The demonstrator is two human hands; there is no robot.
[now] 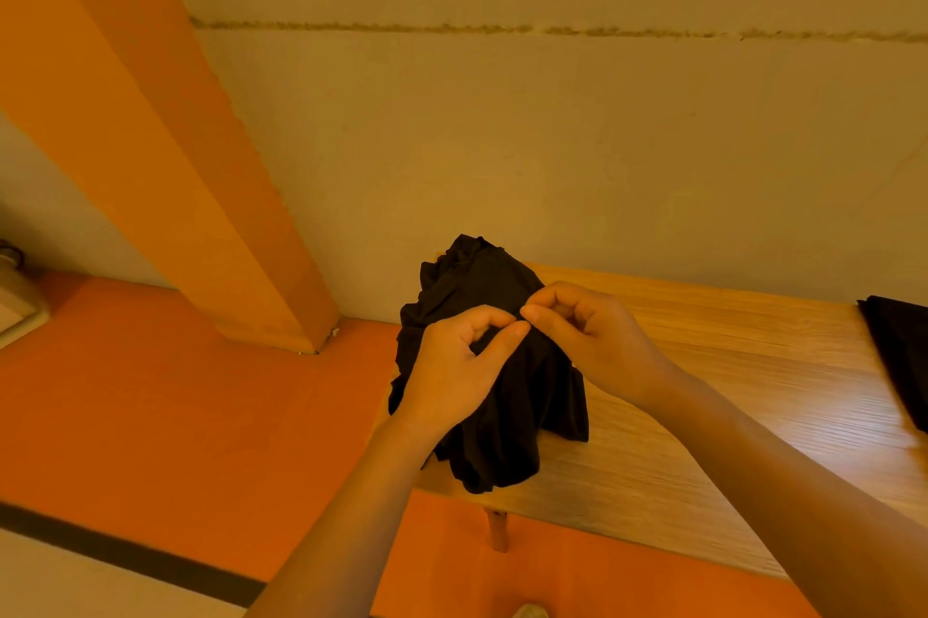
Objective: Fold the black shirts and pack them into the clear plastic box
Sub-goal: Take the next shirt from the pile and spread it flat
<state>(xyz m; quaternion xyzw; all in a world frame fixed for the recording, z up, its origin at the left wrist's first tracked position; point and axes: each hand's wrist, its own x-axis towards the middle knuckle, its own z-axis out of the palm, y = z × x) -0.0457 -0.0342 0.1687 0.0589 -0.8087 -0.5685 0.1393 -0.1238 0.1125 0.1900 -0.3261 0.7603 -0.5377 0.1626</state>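
shirt (502,366) bunched, at worktop (728,391) left end | left hand (452,366) fingers pinching shirt | right hand (587,336) fingers pinching shirt beside it | second shirt (899,356) at worktop's right edge

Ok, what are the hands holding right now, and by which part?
Both hands, left hand and right hand, pinch the bunched black shirt at its upper fabric; which part of the garment cannot be told.

Matt black cloth shirt (494,366), creased; wood-grain table (728,391) w/ slight sheen.
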